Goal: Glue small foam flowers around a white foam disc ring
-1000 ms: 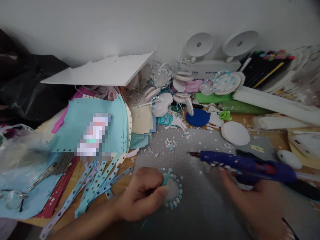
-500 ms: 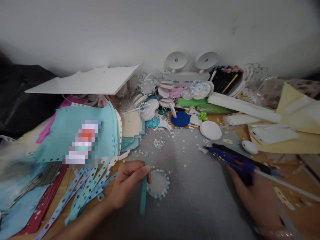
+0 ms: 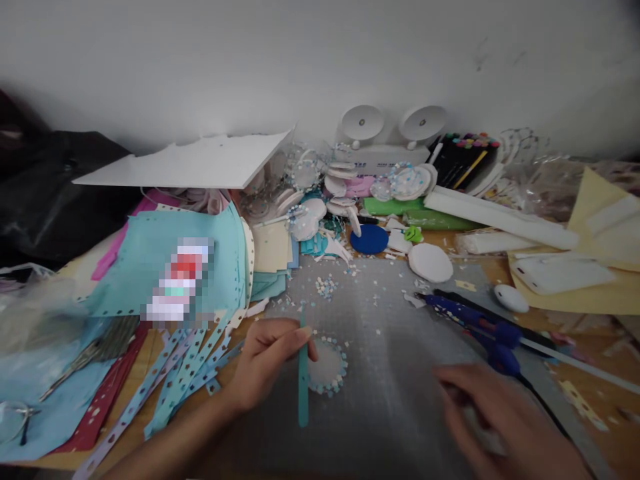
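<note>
My left hand (image 3: 273, 360) pinches a narrow teal strip (image 3: 303, 393) with a rounded lower end, upright between thumb and fingers. Partly behind that strip lies a round white disc (image 3: 327, 367), edged with small blue and white flower pieces. My right hand (image 3: 493, 417), somewhat blurred, is over the right part of the grey cutting mat (image 3: 385, 413); its fingers are loosely curled and apart, with nothing seen in them. Beyond it a dark blue glue gun (image 3: 480, 327) rests on its side, a pale glue stick protruding from its back.
Tiny flower cut-outs (image 3: 327, 287) are scattered on the mat. Punched paper strips (image 3: 175, 380) and teal sheets (image 3: 125, 267) with a blurred-out phone lie left. A white disc (image 3: 431, 262), white case (image 3: 563, 272) and small white rounded object (image 3: 511, 298) sit right.
My right hand has let go of the glue gun and moved nearer to me. My left hand keeps its grip on the teal strip. The whole view has shifted slightly.
</note>
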`<state>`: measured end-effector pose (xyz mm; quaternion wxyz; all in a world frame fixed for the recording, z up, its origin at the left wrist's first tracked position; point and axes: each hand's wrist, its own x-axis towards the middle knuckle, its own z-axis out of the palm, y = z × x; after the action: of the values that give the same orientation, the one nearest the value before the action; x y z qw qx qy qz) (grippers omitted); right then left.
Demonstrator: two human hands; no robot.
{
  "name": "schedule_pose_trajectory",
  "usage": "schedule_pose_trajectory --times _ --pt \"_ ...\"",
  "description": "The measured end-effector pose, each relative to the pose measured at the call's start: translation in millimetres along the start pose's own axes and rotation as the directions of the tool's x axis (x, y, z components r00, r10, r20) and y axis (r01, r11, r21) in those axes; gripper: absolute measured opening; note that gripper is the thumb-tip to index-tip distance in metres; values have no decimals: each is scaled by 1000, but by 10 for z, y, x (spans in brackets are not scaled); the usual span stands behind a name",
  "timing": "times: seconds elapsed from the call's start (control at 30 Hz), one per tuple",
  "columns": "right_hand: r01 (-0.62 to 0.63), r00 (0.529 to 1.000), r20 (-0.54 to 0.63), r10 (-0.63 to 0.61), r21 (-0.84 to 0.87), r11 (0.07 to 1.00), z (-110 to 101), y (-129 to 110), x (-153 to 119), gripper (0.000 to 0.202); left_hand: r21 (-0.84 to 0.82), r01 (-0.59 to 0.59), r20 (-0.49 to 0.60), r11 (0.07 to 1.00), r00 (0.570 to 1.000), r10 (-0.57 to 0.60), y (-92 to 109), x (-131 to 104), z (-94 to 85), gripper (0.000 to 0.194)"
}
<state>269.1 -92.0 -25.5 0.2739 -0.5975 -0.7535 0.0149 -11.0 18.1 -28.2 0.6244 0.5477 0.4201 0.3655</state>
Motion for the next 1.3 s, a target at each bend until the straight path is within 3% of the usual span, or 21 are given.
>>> schedule_pose_trajectory --times 0.07,0.1,0.27,0.33,0.5,0.63,0.7,0.77,0.83,0.87,0.9,0.97,1.07,1.2,1.3 --pt "231 971 -80 -227 40 972 160 -285 345 21 -10 50 1 999 999 -50 1 3 14 41" --pt "361 929 -113 -354 54 931 247 -397 500 22 -17 80 4 997 997 -80 3 6 21 40" --pt "667 731 -206 -651 16 744 549 -613 936 29 -54 106 26 993 994 -105 20 40 44 50" --pt "710 685 -249 -684 17 704 580 -601 978 32 -36 78 39 996 996 -77 32 46 47 55" --pt "704 682 -290 -671 13 710 561 -551 930 27 50 42 126 998 991 -48 73 27 93 56" --pt "732 644 -322 -694 -7 682 549 -491 871 24 129 -9 183 992 983 -15 87 -3 129 57" --pt "697 696 -299 -653 62 714 546 -422 852 22 230 -106 167 967 984 67 93 -12 98 53" --pt "583 804 -252 -538 154 798 548 -333 836 19 378 -251 147 891 967 210 100 1 32 41" --pt "381 913 -259 -314 271 884 559 -249 815 15 518 -396 194 758 918 347 105 43 -44 31" --pt "275 941 -289 -176 349 896 567 -219 805 13 560 -465 259 685 884 389 105 74 -76 36" --pt "182 946 -321 -34 445 877 577 -199 794 13 607 -503 319 615 863 392 104 109 -98 50" --pt "48 930 -305 208 659 750 598 -190 778 17 678 -552 438 485 834 336 96 180 -116 71" --pt "-34 944 -157 289 827 561 621 -228 768 15 692 -607 556 392 794 248 80 250 -98 72" --pt "-107 964 -12 266 897 429 638 -278 741 13 623 -633 575 460 769 280 78 249 -69 54" --pt "-132 965 42 260 932 339 633 -299 699 11 544 -620 542 565 774 329 76 215 -64 55"
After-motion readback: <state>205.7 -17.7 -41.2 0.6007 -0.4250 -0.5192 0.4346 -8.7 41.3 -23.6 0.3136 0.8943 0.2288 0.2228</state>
